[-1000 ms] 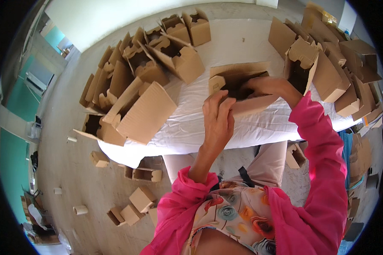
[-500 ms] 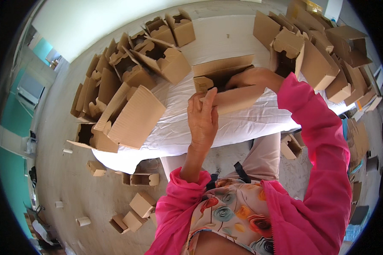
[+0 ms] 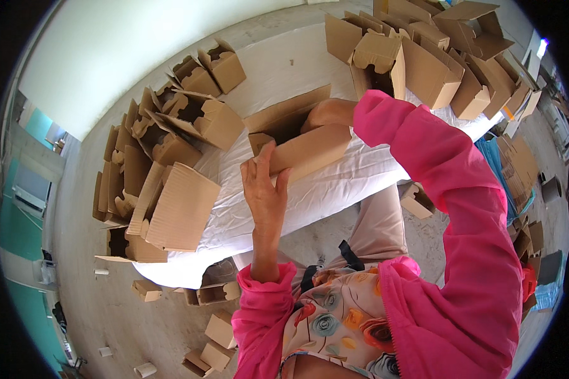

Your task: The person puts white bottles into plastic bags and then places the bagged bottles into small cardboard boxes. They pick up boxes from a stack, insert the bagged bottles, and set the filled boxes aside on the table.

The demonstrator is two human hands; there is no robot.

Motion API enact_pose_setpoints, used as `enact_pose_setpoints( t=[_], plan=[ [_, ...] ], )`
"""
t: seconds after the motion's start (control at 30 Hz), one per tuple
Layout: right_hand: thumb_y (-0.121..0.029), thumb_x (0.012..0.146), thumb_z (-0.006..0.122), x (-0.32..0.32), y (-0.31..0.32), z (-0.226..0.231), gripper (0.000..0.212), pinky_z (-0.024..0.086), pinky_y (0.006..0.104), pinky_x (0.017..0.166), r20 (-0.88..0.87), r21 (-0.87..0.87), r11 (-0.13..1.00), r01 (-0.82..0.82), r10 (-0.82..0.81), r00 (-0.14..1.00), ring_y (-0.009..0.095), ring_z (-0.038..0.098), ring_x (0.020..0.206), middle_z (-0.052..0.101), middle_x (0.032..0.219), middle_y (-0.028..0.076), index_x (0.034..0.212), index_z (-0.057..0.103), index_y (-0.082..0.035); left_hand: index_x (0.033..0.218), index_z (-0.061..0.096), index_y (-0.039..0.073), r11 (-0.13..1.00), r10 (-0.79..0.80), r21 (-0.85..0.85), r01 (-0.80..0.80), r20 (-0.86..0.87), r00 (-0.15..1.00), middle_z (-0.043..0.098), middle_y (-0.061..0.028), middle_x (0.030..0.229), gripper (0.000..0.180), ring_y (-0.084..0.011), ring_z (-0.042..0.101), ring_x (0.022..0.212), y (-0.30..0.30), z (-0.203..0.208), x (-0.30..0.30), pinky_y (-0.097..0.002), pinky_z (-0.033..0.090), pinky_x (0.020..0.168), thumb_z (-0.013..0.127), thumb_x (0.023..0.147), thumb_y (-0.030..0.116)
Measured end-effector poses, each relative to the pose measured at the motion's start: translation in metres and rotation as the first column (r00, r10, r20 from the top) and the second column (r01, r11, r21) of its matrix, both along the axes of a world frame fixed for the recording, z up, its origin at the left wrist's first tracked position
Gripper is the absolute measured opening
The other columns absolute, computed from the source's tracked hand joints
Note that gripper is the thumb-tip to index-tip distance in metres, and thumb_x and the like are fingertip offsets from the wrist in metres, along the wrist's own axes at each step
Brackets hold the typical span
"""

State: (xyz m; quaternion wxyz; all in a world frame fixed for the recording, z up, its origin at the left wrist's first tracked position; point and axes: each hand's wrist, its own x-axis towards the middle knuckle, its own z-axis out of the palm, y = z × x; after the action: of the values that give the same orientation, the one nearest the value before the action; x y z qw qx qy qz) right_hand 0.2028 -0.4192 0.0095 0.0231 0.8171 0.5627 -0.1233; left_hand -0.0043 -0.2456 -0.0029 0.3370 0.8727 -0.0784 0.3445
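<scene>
An open brown cardboard box point(image 3: 310, 151) sits on the white cloth in front of me, its long far flap standing up. My left hand point(image 3: 264, 189) holds its near left corner, fingertips at the rim and thumb against the outside of the near wall. From the right, my right hand point(image 3: 329, 114) reaches over the box's right end. Its fingers go down inside and are hidden, so their grip does not show. The inside of the box is dark.
Several open cardboard boxes point(image 3: 186, 208) crowd the left of the white cloth-covered table point(image 3: 269, 63). More boxes point(image 3: 427, 72) are packed at the far right. Small cartons point(image 3: 218, 331) and a short tube point(image 3: 145, 369) lie on the floor. Blue plastic point(image 3: 496, 167) hangs at the right.
The whole view has swung, so the table and boxes appear further left. My left thumb has moved from the box's rim down to the outside of its near wall. My right hand stays at the box.
</scene>
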Motion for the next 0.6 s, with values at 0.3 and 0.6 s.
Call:
enact_pose_setpoints(
  t=[0.3, 0.6],
  plan=[
    [-0.025, 0.082, 0.054, 0.002, 0.006, -0.003, 0.027, 0.048, 0.039, 0.08, 0.125, -0.025, 0.999, 0.045, -0.042, 0.991, 0.034, 0.061, 0.095, 0.065, 0.102, 0.014, 0.103, 0.067, -0.013, 0.128, 0.05, 0.005, 0.991, -0.023, -0.124, 0.039, 0.125, 0.992, 0.05, -0.0186, 0.121, 0.053, -0.0367, 0.047, 0.112, 0.008, 0.0, -0.039, -0.0414, 0.039, 0.095, 0.064, 0.077, -0.001],
    [-0.032, 0.09, 0.049, -0.015, -0.011, 0.006, 0.039, 0.042, 0.0313, 0.091, -0.366, 0.076, 0.809, 0.583, -0.522, 0.771, 0.019, 0.057, 0.104, 0.061, 0.119, 0.011, 0.115, 0.062, -0.006, 0.103, 0.064, 0.003, 0.83, 0.277, -0.355, -0.43, -0.406, 0.871, 0.064, -0.0142, 0.096, 0.025, -0.0277, 0.062, 0.09, 0.069, -0.128, -0.243, -0.0349, 0.049, 0.079, 0.059, 0.079, -0.002]
  ],
)
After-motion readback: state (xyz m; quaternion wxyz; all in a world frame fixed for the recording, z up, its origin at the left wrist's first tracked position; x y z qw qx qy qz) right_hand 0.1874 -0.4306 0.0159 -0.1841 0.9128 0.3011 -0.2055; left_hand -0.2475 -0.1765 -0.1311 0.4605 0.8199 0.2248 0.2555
